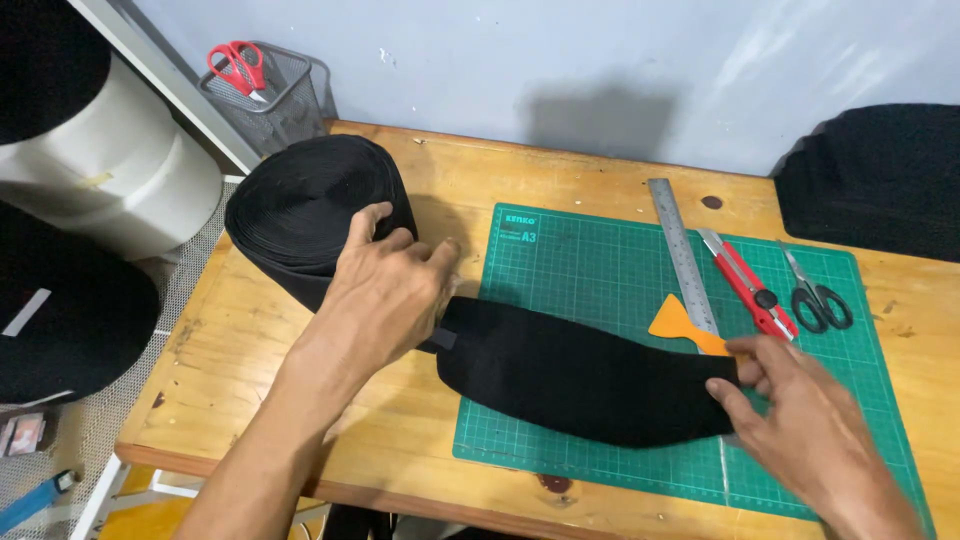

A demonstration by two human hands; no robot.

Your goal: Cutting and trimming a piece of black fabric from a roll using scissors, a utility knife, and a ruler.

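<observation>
Your right hand [800, 415] pinches the black fabric strip's [580, 375] end on the green cutting mat [600, 260]; your left hand [385, 290] rests open-fingered on the black fabric roll [300, 200] beside the mat.

A matt black roll of woven cloth [315, 205] at upper left feeds a strip [585, 375] of the same dull fabric across a green cutting mat [600, 260] of smooth, faintly sheened plastic at centre. The table [250, 390] is varnished, knotted wood. At right lie a brushed steel ruler [682, 250], an orange plastic scraper [680, 322] and a glossy red plastic knife [748, 285].
</observation>
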